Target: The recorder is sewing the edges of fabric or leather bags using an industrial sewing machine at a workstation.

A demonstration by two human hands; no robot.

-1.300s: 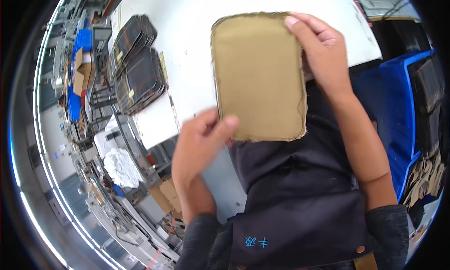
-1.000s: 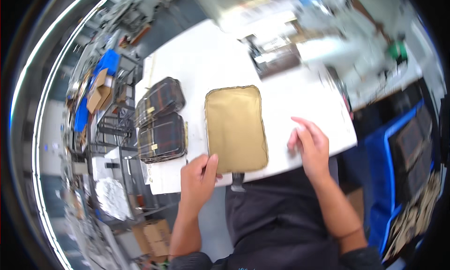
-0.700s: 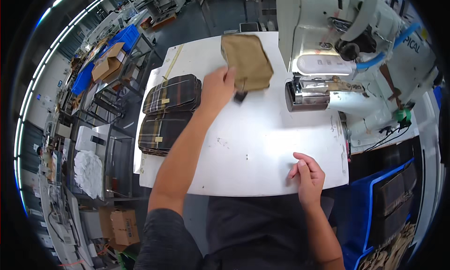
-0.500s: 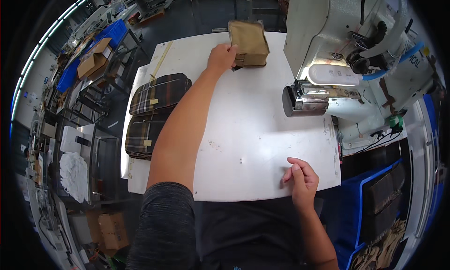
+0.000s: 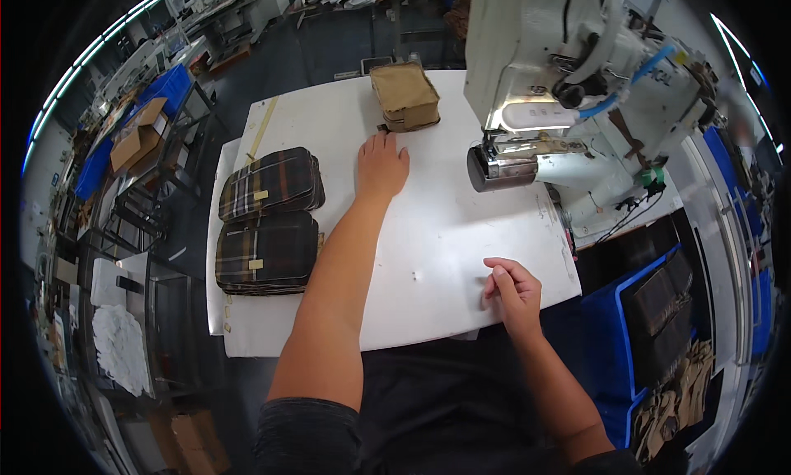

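Note:
Toward the far edge of the white table point(image 5: 445, 252) stands a squarish stack of tan fabric pieces point(image 5: 404, 94). My left hand point(image 5: 382, 166) lies palm down just in front of its near left corner, fingers spread. A small dark bit shows at the fingertips, too small to name. Over the near right part of the table is my right hand point(image 5: 517, 300), its fingers loosely bent, the index finger apart from the thumb and nothing visible between them. Two stacks of dark plaid fabric panels, a far one point(image 5: 272, 178) and a near one point(image 5: 265, 248), sit left of my left forearm, each with a small yellow tag.
A sewing machine point(image 5: 519, 55) overhangs the table's right side, its metal-ended arm point(image 5: 504, 168) reaching in. Low on the right, a blue-edged bin point(image 5: 620, 335) holds dark and tan fabric. A yellow tape strip point(image 5: 262, 131) runs along the far left. Racks with a cardboard box point(image 5: 138, 137) stand farther left.
My left hand has let go of the tan stack's near left side and drawn back a little, its fingers opening. The whole view has shifted. My right hand keeps nearly the same pose.

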